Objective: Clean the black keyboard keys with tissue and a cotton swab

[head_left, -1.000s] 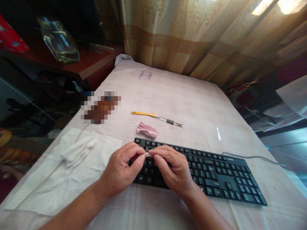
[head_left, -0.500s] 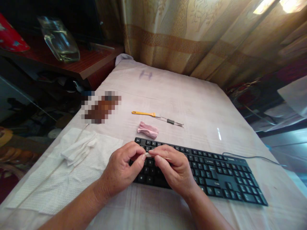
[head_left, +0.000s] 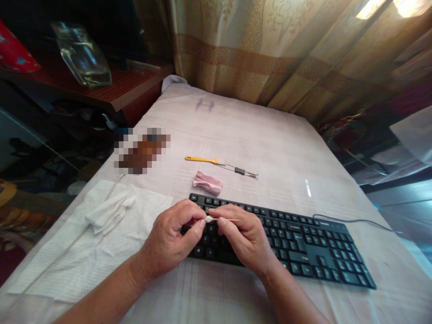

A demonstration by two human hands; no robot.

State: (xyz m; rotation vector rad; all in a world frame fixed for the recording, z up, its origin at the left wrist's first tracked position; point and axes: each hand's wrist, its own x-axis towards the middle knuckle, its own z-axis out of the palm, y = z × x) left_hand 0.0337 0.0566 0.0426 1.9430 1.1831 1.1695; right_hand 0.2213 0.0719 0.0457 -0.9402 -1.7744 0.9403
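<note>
Above the left part of a black keyboard, both my hands meet at a thin wooden toothpick. A small white wad of cotton or tissue is wrapped around its left end; which material, I cannot tell. My left hand is closed, thumb and forefinger pinching the wad's left tip. My right hand grips the toothpick's shaft between thumb and fingers, its bare end pointing right. Behind the keyboard lie a folded pink cloth, a yellow-handled brush and a wire tool with a dark sleeve.
White paper towel with a crumpled tissue lies at my left, a pale cord crossing it. Beyond is a blurred-out brown object. A glass jug stands on a wooden desk; the keyboard cable runs right.
My right fingers have shifted slightly on the toothpick, so more of the white wad and the shaft shows between my hands. The things on the table have stayed put.
</note>
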